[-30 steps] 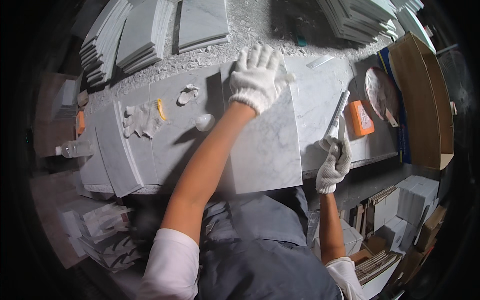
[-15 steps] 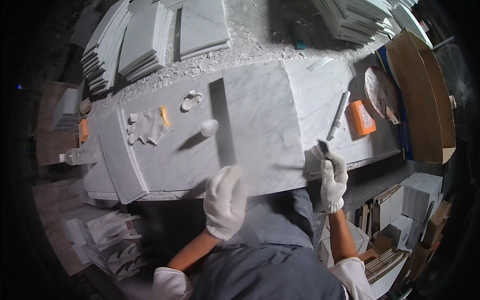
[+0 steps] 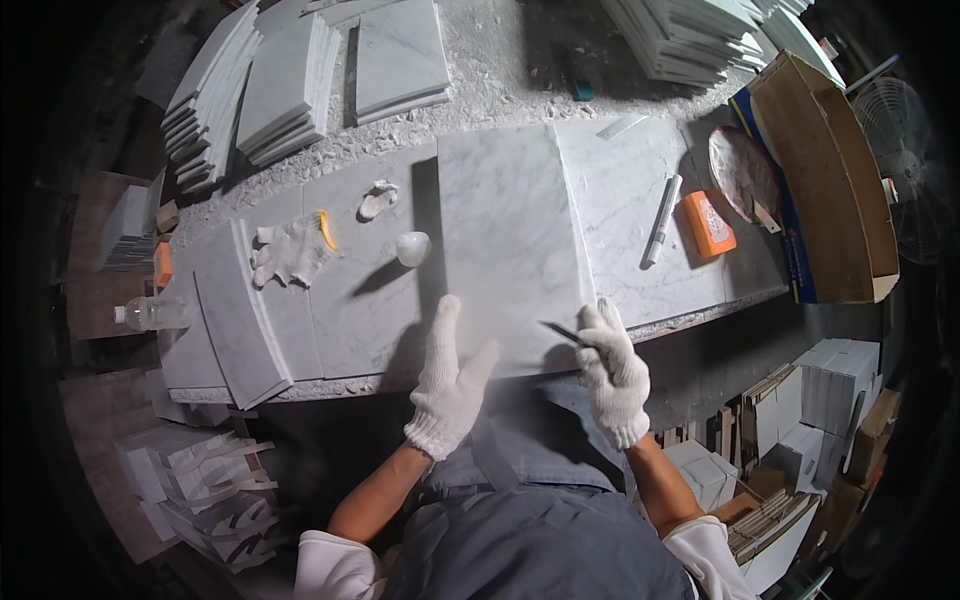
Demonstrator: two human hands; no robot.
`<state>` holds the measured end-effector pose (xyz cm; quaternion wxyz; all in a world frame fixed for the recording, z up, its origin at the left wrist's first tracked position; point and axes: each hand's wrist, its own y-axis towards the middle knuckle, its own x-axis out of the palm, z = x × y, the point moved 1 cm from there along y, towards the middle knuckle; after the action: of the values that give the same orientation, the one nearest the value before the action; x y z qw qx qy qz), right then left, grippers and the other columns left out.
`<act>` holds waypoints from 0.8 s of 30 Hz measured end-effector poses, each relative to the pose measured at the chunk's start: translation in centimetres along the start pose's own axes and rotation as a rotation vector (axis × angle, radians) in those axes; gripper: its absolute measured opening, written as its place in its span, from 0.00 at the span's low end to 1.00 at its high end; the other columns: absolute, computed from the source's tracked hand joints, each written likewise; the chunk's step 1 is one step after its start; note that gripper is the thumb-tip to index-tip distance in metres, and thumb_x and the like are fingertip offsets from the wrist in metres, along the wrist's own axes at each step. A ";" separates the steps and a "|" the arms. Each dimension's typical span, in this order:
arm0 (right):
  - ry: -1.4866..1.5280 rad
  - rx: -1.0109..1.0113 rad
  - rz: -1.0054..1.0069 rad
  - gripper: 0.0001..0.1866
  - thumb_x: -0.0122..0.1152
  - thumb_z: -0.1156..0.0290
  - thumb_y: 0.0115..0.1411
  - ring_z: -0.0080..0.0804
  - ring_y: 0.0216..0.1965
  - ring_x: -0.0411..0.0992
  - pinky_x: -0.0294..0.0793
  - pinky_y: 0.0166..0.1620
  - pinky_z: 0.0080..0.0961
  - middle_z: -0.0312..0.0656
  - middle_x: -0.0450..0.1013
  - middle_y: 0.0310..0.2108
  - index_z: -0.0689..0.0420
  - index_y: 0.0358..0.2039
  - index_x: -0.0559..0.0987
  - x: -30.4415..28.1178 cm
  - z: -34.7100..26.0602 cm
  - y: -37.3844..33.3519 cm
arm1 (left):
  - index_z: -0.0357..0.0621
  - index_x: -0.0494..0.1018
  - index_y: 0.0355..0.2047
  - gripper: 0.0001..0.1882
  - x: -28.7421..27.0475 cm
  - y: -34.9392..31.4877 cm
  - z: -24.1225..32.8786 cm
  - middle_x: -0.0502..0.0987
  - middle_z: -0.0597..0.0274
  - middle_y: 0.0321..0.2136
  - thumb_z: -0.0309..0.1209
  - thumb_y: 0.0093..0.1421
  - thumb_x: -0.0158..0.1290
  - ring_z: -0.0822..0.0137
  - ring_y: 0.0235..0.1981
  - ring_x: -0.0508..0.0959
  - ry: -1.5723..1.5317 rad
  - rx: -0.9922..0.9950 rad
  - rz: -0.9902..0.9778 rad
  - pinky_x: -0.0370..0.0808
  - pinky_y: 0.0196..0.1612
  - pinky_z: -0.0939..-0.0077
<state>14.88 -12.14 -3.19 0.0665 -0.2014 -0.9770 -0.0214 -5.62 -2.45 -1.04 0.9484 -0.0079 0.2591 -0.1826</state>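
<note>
A grey-veined white marble tile (image 3: 510, 220) lies raised in front of me, on top of other slabs. My left hand (image 3: 445, 385), in a white knitted glove, rests at its near left corner. The fingers are stretched and spread, thumb side toward the tile. At the near right corner, my gloved right hand (image 3: 612, 375) is closed on a thin dark flat blade (image 3: 562, 333). That blade points left over the tile's near edge. Beside the tile's left edge sits a small round whitish translucent object (image 3: 412, 249).
A loose glove (image 3: 292, 250), a crumpled white scrap (image 3: 378, 201) and a plastic bottle (image 3: 155, 314) lie leftward. Rightward are a white marker (image 3: 662, 222), an orange box (image 3: 709, 224), a round dish (image 3: 742, 172) and a cardboard box (image 3: 825, 180). Tile stacks (image 3: 285, 85) stand behind.
My right hand has come left and inward to the tile's near right corner, bringing the dark blade. My left hand has moved up slightly and its fingers have spread.
</note>
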 end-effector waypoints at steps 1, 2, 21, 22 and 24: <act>-0.034 -0.040 0.037 0.15 0.54 0.92 0.63 0.35 0.58 0.70 0.75 0.46 0.19 0.55 0.56 0.70 0.69 0.48 0.78 0.6 0.2 -0.2 | 0.36 0.52 0.71 0.37 -0.1 0.2 0.0 0.59 0.42 0.69 0.32 0.67 0.56 0.51 0.71 0.58 0.032 0.014 0.006 0.54 0.73 0.61; -0.188 -0.100 -0.001 0.15 0.54 0.93 0.63 0.36 0.58 0.71 0.75 0.48 0.21 0.56 0.56 0.70 0.68 0.48 0.79 0.8 0.1 -0.5 | 0.36 0.52 0.71 0.37 -0.4 0.2 0.0 0.59 0.43 0.69 0.32 0.67 0.55 0.52 0.72 0.58 -0.010 -0.023 0.015 0.54 0.73 0.61; 0.125 0.273 0.044 0.14 0.58 0.66 0.70 0.31 0.45 0.77 0.76 0.51 0.28 0.51 0.78 0.48 0.65 0.47 0.75 -0.4 -6.1 0.2 | 0.25 0.59 0.66 0.39 0.1 1.8 5.0 0.75 0.55 0.55 0.40 0.65 0.62 0.71 0.57 0.72 -0.810 -0.607 0.055 0.65 0.63 0.75; 0.200 0.375 0.033 0.13 0.59 0.66 0.70 0.31 0.47 0.76 0.74 0.52 0.27 0.50 0.78 0.48 0.63 0.45 0.75 -0.5 -6.2 0.8 | 0.25 0.59 0.66 0.39 0.1 1.7 5.0 0.76 0.55 0.54 0.39 0.65 0.62 0.71 0.57 0.73 -0.754 -0.570 0.084 0.66 0.62 0.76; 0.337 0.454 0.056 0.10 0.60 0.68 0.69 0.24 0.35 0.74 0.77 0.46 0.26 0.36 0.75 0.33 0.60 0.45 0.77 -0.3 -6.0 2.6 | 0.24 0.58 0.65 0.38 0.3 1.8 5.1 0.79 0.56 0.50 0.36 0.65 0.62 0.72 0.52 0.75 -0.736 -0.480 0.054 0.69 0.59 0.79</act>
<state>16.94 -10.25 2.80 0.2721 -0.2019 -0.9259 0.1668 -2.31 -1.30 3.02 0.9532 -0.2857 -0.0609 -0.0775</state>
